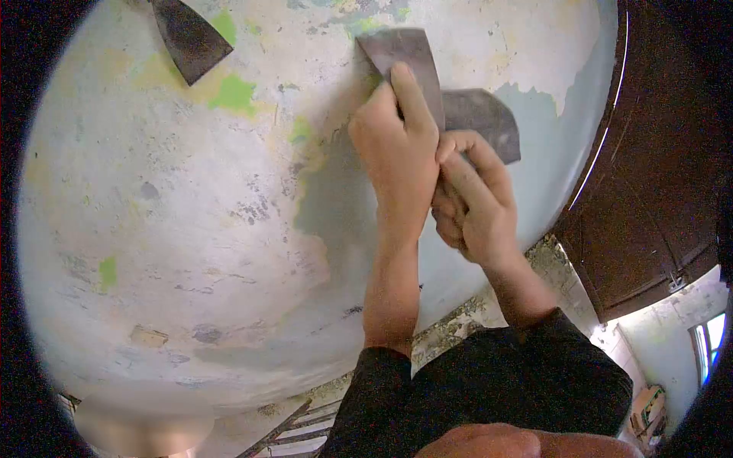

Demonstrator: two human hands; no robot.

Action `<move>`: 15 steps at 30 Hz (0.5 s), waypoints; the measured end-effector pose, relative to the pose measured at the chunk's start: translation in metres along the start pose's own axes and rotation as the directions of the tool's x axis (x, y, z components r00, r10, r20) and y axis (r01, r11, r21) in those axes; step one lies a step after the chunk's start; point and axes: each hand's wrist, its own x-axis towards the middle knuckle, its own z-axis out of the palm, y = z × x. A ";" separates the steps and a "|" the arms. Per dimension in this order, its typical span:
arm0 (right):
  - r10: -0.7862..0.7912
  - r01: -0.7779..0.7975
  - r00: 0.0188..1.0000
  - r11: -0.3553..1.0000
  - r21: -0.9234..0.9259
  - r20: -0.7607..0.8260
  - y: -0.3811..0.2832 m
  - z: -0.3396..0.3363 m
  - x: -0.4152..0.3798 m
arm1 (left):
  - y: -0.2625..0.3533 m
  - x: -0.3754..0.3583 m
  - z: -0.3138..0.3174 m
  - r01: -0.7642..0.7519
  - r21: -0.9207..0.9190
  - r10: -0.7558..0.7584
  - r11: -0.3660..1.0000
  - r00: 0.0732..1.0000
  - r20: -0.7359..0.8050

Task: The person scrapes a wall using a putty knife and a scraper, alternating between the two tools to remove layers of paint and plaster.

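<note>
In the head view, my left hand [393, 145] is closed, back facing me, against a dark grey flared putty knife blade [412, 57]; one finger lies along the blade. My right hand [481, 198] is curled shut beside my left wrist, fingertips touching or almost touching it. Behind my right fingers shows a second dark blade [482, 122] with a rounded corner, seemingly another putty knife; both handles are hidden. The hands and blades are in front of a patchy painted wall [214, 252]. Another dark putty knife [191, 42] is at the upper left, its narrow end cut off by the frame.
A brown door panel [649, 153] with a latch [676, 282] stands to the right. Metal rails [294, 431] are at the bottom, near a blurred person [145, 420] at the lower left. A window [710, 340] shows at the far right.
</note>
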 end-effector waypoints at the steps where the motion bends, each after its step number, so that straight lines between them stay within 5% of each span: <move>1: -0.003 0.003 1.000 1.000 0.000 0.002 -0.002 0.001 0.001 | 0.002 0.002 0.000 -0.003 -0.001 0.003 1.000 1.000 -0.001; 7: -0.007 0.011 0.998 0.998 -0.062 0.060 0.019 -0.021 -0.027 | -0.018 -0.039 0.003 -0.010 0.019 0.010 1.000 1.000 -0.017; 9: 0.134 -0.134 0.991 0.991 0.005 0.021 0.022 -0.024 -0.032 | -0.016 -0.048 0.003 0.133 -0.032 -0.134 0.991 0.991 -0.028; 15: 0.102 -0.101 0.993 0.995 -0.020 0.060 0.019 -0.025 -0.031 | -0.012 -0.045 0.000 0.196 -0.078 -0.194 0.978 0.981 0.028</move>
